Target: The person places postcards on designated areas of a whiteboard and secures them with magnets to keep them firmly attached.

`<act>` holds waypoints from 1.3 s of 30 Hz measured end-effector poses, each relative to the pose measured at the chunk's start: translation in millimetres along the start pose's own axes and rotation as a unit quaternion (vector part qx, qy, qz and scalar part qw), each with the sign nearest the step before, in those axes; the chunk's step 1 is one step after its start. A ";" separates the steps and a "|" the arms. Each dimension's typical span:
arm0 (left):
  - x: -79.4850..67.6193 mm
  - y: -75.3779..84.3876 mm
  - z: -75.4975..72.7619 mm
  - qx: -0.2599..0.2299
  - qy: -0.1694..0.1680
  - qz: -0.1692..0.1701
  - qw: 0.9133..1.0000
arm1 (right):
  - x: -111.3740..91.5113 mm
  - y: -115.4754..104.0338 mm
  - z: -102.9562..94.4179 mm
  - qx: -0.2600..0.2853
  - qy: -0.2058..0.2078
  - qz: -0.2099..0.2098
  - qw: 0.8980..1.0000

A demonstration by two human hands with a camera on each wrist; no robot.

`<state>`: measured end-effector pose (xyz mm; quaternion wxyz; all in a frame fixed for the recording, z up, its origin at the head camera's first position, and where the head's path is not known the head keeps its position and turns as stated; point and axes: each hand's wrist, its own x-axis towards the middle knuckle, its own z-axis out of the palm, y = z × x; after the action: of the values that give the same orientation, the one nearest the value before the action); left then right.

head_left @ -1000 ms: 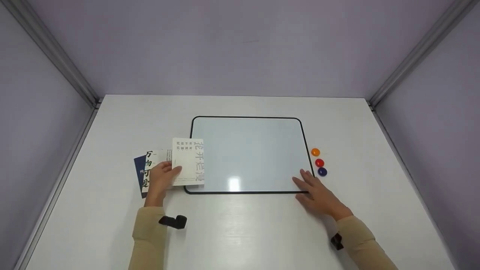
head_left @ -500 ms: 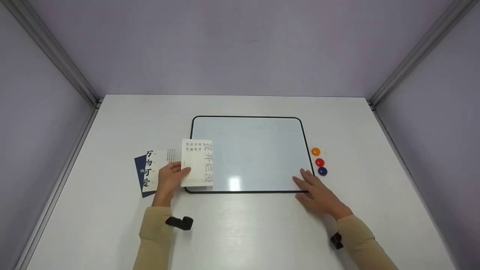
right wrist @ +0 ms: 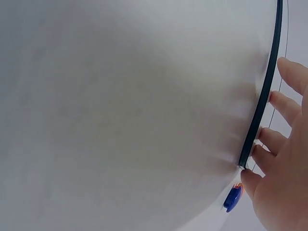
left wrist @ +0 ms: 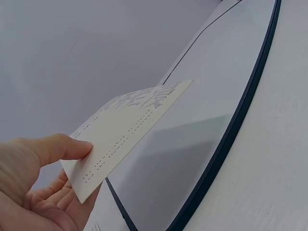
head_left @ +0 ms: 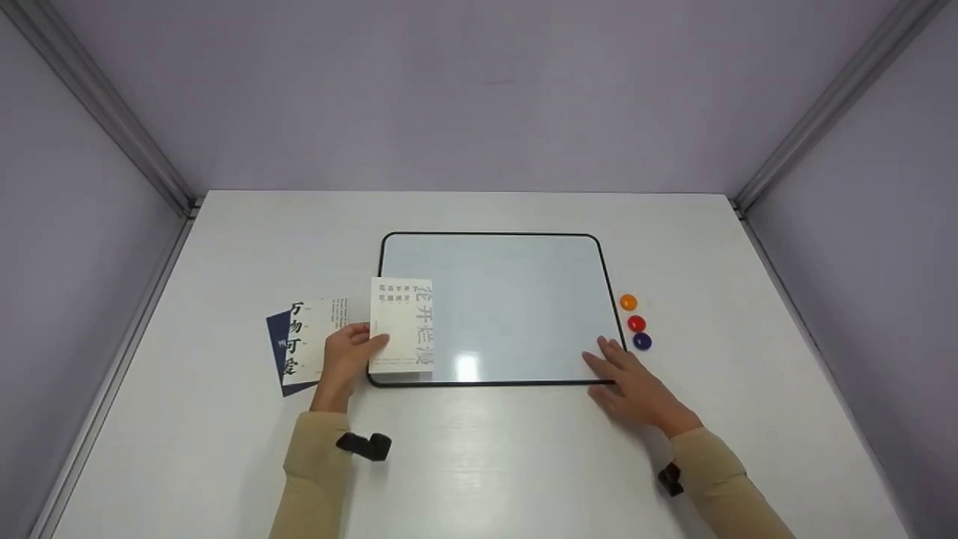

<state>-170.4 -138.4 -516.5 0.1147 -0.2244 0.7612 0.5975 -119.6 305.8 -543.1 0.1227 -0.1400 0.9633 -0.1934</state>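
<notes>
Left hand pinches card above board; right hand, fingers spread, rests at board's corner.

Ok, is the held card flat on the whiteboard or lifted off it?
Lifted off: the left hand pinches the card, whose shadow falls separately on the whiteboard.

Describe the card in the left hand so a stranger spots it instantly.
Find the black-edged whiteboard. At its left edge, the left hand pinches a pale card with grey characters. Unlike the black-lettered card and blue card on the table, it's lifted.
</notes>
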 end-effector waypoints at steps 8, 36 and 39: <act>-1.3 0.8 8.8 0.004 -0.014 0.007 1.000 | 1.3 0.2 0.0 -0.002 0.012 -0.020 1.000; -3.1 0.0 31.1 -0.016 -0.035 0.018 0.999 | 0.4 -0.8 -0.6 0.000 0.007 -0.019 1.000; -2.6 -0.3 33.6 -0.025 -0.036 0.020 0.999 | 0.7 -1.0 -1.0 0.005 0.000 -0.013 1.000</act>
<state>-171.1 -105.6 -524.3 0.1249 -0.1903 0.7459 0.6260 -120.3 305.0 -542.0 0.1205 -0.1521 0.9604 -0.1998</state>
